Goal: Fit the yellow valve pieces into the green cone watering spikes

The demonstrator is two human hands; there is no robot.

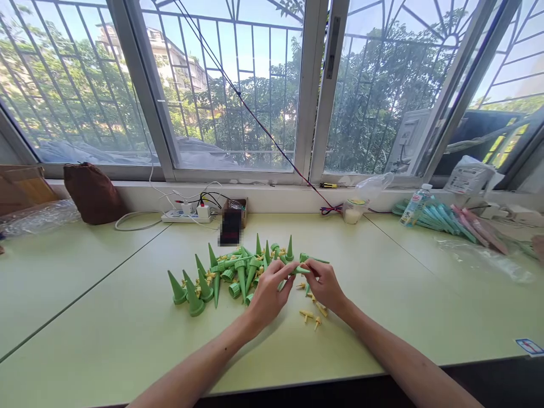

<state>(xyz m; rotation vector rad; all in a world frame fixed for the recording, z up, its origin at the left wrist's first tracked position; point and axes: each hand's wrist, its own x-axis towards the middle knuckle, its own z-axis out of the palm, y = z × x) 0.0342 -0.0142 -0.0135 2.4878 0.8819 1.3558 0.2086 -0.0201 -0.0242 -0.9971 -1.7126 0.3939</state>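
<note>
My left hand [272,288] is closed around a green plastic cone spike [301,270] held sideways, its narrow tip pointing right. At that tip, the fingertips of my right hand [326,284] are pinched together; whatever sits between them is too small to make out. A pile of green cone spikes [241,274], some upright and some lying, spreads to the left of my hands, with small yellow plastic fittings mixed in. Below my right hand, several loose yellow fittings [306,314] lie on the table. Several cones [195,300] stand point up at the pile's left end.
The pale green table [127,340] runs up to the window ledge. Along its back are a brown bag [92,194], a power strip [187,216], a small box [238,209] and a plastic tub [352,211]. A bottle [415,205] and green packets [450,220] lie at right.
</note>
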